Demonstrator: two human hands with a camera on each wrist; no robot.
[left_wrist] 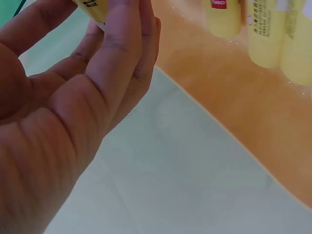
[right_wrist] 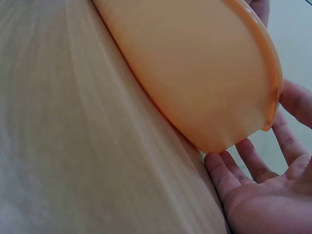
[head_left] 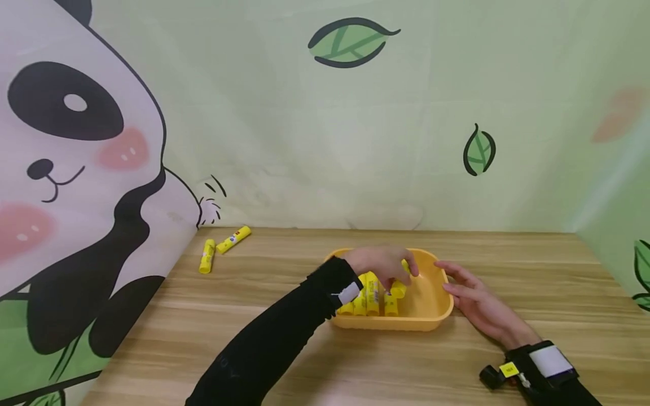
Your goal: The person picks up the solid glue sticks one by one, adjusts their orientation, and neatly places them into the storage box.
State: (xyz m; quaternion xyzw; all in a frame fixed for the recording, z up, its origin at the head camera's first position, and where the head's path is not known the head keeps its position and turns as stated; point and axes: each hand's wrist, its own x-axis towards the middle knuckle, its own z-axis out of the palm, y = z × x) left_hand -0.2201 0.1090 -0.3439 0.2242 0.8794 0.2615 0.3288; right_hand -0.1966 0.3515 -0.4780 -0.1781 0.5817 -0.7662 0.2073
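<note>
My left hand (head_left: 383, 264) is over an orange plastic tray (head_left: 424, 299) and pinches a yellow glue stick (head_left: 398, 290) between thumb and fingers. In the left wrist view only the lower end of that glue stick (left_wrist: 95, 9) shows. Several more yellow glue sticks (head_left: 372, 296) lie side by side in the tray's left part, some covered by the left hand and sleeve. My right hand (head_left: 482, 304) is at the tray's right end. Its fingertips touch the tray's outer wall (right_wrist: 195, 73) in the right wrist view, fingers loosely extended.
Two loose glue sticks lie at the table's back left: one slanted glue stick (head_left: 234, 239) and one more upright glue stick (head_left: 207, 256). The wooden table (head_left: 533, 270) ends at a printed backdrop (head_left: 284, 141) with a panda and leaves.
</note>
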